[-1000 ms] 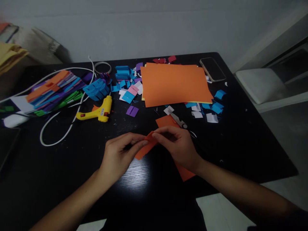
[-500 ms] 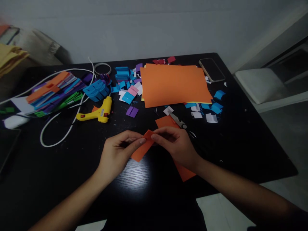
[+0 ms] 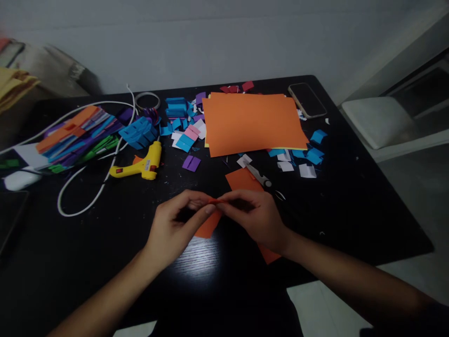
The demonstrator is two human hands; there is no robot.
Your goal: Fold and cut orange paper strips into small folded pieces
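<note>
From my head view, I look down on a black table (image 3: 351, 220) with faint grain where light glares off it in front of me. Its far edge runs along a plain grey wall (image 3: 224, 51); a pale seat (image 3: 377, 122) stands past the right side, and light floor (image 3: 317, 304) shows below the near edge.

My left hand (image 3: 177, 222) pinches a small orange paper piece (image 3: 207, 228) between thumb and fingers, and my right hand (image 3: 259, 217) pinches the same piece at its upper end. It is above the table, between my two hands. Beneath my right hand lies an orange strip (image 3: 242, 178), with scissors (image 3: 257, 174) partly across its top.

Further back lie stacked orange sheets (image 3: 256, 124) and, near the right corner, a phone (image 3: 308, 100) with a dark screen. To the left, a yellow glue gun (image 3: 136, 169) bears a small pale label (image 3: 148, 165), its print too small to read.
</note>
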